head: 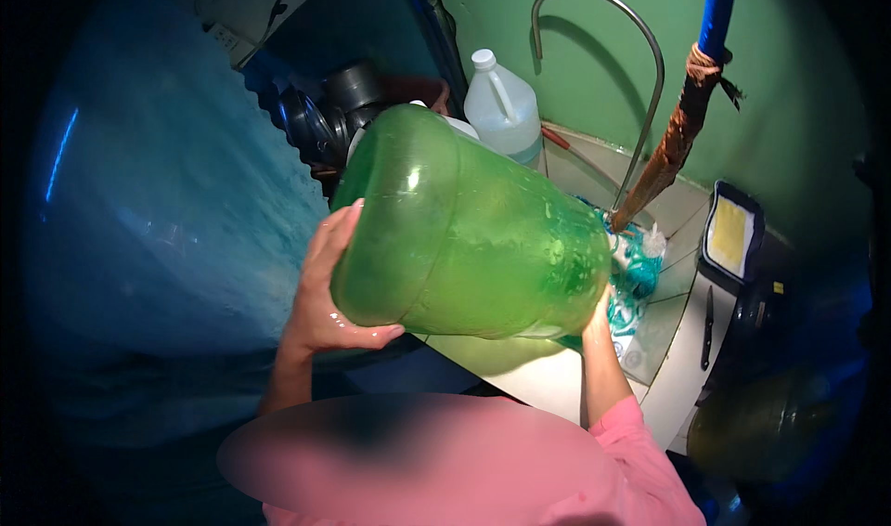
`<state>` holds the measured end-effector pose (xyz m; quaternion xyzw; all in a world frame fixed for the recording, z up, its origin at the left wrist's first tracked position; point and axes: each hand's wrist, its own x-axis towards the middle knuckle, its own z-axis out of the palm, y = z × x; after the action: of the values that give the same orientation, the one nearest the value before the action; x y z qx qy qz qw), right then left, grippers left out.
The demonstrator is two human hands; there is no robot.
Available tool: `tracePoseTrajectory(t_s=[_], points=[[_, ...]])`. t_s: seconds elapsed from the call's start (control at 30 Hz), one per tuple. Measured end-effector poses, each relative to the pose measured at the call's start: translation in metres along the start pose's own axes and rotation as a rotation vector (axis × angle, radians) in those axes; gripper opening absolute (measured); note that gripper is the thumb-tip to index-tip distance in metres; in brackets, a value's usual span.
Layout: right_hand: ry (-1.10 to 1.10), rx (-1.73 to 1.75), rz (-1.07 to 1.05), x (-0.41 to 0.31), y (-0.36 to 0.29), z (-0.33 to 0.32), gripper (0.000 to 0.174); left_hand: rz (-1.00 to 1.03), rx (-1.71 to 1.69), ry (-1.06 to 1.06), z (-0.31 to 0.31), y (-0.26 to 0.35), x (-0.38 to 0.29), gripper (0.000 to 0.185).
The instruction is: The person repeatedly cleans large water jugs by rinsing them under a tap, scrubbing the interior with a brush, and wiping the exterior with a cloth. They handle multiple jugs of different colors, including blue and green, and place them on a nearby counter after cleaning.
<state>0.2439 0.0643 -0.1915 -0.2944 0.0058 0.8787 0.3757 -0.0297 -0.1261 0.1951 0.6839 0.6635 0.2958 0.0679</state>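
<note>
A large green translucent plastic container [473, 233] is held tilted on its side in front of me, its surface wet. My left hand [330, 289] grips its rounded left end, thumb below and fingers along the side. At the right end is my right hand [598, 313], mostly hidden behind the container, so its fingers cannot be seen. Beyond the container stands a clear plastic jug with a white cap [502, 108], partly filled with liquid. Just right of the container, a green and white plastic packet [637, 275] lies on the tiles.
A curved metal pipe [658, 73] and a blue hose [718, 11] bound to a brown-wrapped pipe rise from the tiled counter [543, 373]. A knife [708, 327] lies at right near a black tray [729, 230]. Large blue sheeting [167, 233] fills the left; black pots [351, 87] sit behind.
</note>
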Motion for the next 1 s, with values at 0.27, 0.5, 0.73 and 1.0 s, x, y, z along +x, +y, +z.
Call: tracePoseTrajectory(t_s=[0.27, 0.5, 0.73, 1.0], points=[[-0.246, 0.145, 0.175, 0.031, 0.058, 0.036, 0.044, -0.098, -0.027, -0.021, -0.051, 0.039, 0.003, 0.125], [-0.289, 0.229, 0.197, 0.038, 0.073, 0.048, 0.042, -0.015, -0.182, -0.056, -0.069, 0.055, 0.020, 0.130], [-0.186, 0.277, 0.210, 0.042, 0.084, 0.061, 0.039, 0.016, -0.218, -0.110, -0.081, 0.052, 0.032, 0.134], [-0.178, 0.310, 0.204, 0.047, 0.106, 0.060, 0.036, -0.086, -0.195, -0.103, -0.085, 0.056, 0.034, 0.135]])
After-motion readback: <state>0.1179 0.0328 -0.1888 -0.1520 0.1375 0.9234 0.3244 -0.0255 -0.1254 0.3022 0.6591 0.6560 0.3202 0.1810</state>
